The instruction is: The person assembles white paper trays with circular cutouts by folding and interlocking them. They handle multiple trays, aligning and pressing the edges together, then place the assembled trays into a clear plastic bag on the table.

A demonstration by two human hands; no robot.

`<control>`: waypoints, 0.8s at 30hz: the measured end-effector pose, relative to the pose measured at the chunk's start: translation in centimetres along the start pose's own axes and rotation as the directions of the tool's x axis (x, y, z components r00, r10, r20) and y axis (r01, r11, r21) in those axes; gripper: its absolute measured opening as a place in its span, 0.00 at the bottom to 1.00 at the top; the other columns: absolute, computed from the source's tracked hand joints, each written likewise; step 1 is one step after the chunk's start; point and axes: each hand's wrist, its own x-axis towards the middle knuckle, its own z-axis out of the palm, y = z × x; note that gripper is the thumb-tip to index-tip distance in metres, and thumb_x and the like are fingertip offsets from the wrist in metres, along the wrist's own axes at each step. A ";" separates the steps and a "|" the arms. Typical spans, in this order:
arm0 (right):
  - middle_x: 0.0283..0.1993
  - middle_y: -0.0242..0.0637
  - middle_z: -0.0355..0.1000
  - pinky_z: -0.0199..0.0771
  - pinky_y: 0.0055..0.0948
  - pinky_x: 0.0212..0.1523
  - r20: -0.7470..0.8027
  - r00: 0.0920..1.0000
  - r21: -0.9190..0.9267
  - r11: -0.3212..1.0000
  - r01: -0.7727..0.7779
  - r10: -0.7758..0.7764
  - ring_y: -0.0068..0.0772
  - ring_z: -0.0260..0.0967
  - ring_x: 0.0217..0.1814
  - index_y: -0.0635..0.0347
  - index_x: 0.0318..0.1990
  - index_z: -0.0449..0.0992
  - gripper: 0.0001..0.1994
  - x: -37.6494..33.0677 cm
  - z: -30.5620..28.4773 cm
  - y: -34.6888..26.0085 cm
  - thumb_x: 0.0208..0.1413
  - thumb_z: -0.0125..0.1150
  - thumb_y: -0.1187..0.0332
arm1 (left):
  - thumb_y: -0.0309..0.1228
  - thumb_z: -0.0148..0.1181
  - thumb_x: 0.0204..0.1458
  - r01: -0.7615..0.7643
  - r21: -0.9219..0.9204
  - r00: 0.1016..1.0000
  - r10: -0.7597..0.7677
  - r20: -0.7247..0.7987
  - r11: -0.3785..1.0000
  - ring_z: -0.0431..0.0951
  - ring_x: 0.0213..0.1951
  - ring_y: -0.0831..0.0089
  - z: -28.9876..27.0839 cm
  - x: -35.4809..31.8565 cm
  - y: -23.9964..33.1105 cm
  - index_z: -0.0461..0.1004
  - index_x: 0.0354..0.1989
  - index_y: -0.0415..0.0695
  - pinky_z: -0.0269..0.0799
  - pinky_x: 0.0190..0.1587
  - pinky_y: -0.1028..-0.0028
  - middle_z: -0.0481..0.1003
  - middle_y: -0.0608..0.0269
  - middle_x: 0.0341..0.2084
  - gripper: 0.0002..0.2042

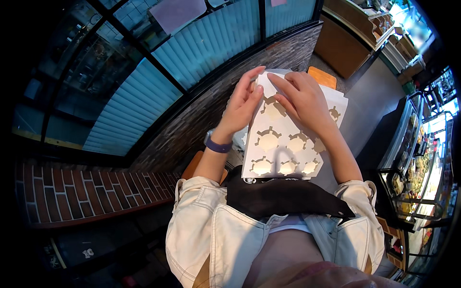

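A stack of white sheets (286, 125) lies in front of my body, its top sheet cut with several round, gear-like openings. Pale paper shows through these holes. My left hand (242, 106) grips the far left corner, with the thumb on top and the fingers behind the edge. Across the far part of the sheets reaches my right hand (305, 101). Its fingers are bent, with forefinger and thumb on the paper near the left thumb. Whether a small piece is pinched there, I cannot make out. A dark purple band (218, 145) circles my left wrist.
A brown brick-patterned ledge (96, 194) runs along the left, under dark-framed windows (139, 110). Behind the sheets stands an orange-brown wooden seat or tabletop (321, 77). A glass display case (408, 158) is on the right, beside grey floor (367, 103).
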 end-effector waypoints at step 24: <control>0.38 0.39 0.67 0.68 0.39 0.43 0.028 0.999 0.017 0.999 0.033 -0.033 0.43 0.67 0.42 0.56 0.56 0.72 0.21 -0.1 0.0 0.9 0.55 0.64 0.63 | 0.26 0.59 0.62 -0.084 0.408 0.933 0.216 -0.289 0.909 0.80 0.36 0.79 2.2 -0.7 -1.8 0.63 0.55 0.38 0.76 0.36 0.80 0.76 0.54 0.47 0.17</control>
